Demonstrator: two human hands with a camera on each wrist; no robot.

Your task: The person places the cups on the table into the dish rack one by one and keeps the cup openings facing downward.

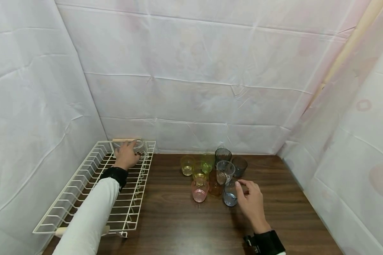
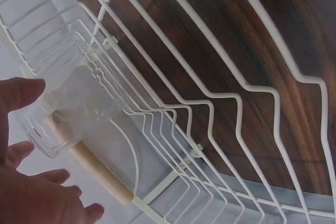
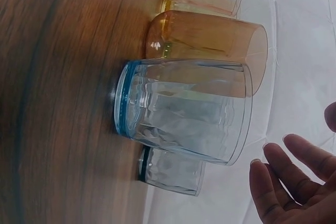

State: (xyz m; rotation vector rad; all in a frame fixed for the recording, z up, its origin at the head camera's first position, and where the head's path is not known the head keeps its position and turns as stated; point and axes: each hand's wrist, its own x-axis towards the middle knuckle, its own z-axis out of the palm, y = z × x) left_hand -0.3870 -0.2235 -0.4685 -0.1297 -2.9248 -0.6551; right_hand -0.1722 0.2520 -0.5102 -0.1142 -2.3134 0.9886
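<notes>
My left hand (image 1: 126,156) reaches into the back of a white wire dish rack (image 1: 132,198). A clear glass (image 2: 79,98) stands among the wires there, its near end beside my loosely spread thumb and fingers (image 2: 21,95). On the table to the right, my right hand (image 1: 251,200) hovers beside a blue-tinted glass (image 1: 230,196), fingers (image 3: 294,174) apart and relaxed near its rim. An amber glass (image 3: 210,35) stands directly behind the blue one.
Several other tumblers crowd around these: pink (image 1: 199,191), yellow (image 1: 187,166), green (image 1: 207,163), clear (image 1: 225,169) and dark grey (image 1: 240,165). The rack has wooden handles (image 2: 102,171). White sheeting (image 1: 191,99) closes off the back and sides of the wooden table (image 1: 178,226).
</notes>
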